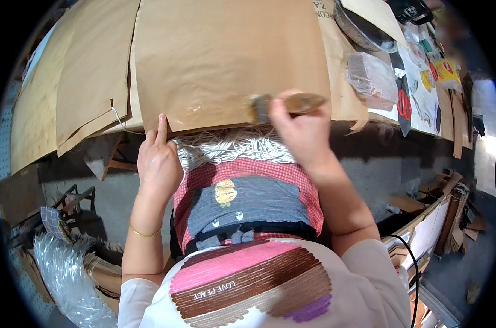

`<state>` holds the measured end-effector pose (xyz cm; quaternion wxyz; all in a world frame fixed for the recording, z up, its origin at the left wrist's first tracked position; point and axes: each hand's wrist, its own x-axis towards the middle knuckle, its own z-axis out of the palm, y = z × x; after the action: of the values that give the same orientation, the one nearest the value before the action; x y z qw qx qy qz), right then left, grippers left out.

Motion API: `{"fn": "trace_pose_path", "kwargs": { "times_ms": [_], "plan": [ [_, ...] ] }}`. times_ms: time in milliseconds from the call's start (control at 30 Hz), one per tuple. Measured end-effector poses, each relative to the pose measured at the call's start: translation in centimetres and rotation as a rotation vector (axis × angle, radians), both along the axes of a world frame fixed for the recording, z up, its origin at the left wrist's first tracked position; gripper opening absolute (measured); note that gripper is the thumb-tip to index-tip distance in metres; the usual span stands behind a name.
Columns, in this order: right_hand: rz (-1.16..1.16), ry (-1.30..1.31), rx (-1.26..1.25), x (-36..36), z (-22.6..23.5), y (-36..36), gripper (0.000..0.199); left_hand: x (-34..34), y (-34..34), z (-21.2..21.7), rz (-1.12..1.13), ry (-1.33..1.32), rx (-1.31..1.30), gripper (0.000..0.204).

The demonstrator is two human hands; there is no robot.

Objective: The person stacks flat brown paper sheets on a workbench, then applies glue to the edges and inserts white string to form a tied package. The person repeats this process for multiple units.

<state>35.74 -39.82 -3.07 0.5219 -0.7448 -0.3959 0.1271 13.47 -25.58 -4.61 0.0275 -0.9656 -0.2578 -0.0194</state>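
Observation:
A large sheet of brown paper (231,49) lies on the worktable in front of me. A wet, shiny smear marks it near the front edge. My right hand (300,131) grips the wooden handle of a flat brush (309,102), blurred by motion. Its bristles point left, over or on the paper's near edge; whether they touch, I cannot tell. My left hand (159,158) rests at the sheet's near left corner, index finger stretched onto the paper, the other fingers bent and nothing seen in them. A bundle of white strings (231,147) hangs at the table edge below the paper.
At left lies another brown sheet (89,71) with a white cord (116,117) at its corner. To the right are a plastic-wrapped package (372,79), red-handled scissors (404,104), a round pan (362,30) and a yellow packet (446,74). Clear plastic (67,279) hangs lower left.

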Motion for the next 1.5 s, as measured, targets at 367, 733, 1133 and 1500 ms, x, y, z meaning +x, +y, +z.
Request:
{"fn": "trace_pose_path", "kwargs": {
  "times_ms": [367,733,1133,1500],
  "plan": [
    [-0.111,-0.632,-0.261,3.8,1.8,-0.1,0.016,0.2,-0.6,0.4,0.038,0.002,-0.029,0.011],
    [-0.267,0.044,-0.062,6.8,4.0,-3.7,0.027,0.5,-1.2,0.8,0.099,0.071,-0.044,0.012],
    [-0.139,-1.028,-0.546,21.9,1.7,-12.6,0.027,-2.6,-2.6,6.5,-0.055,-0.483,-0.824,0.014],
    [0.945,0.112,0.049,-3.1,-0.4,-6.3,0.018,-5.6,-3.0,13.4,-0.418,-1.192,-1.289,0.027]
  ]
}}
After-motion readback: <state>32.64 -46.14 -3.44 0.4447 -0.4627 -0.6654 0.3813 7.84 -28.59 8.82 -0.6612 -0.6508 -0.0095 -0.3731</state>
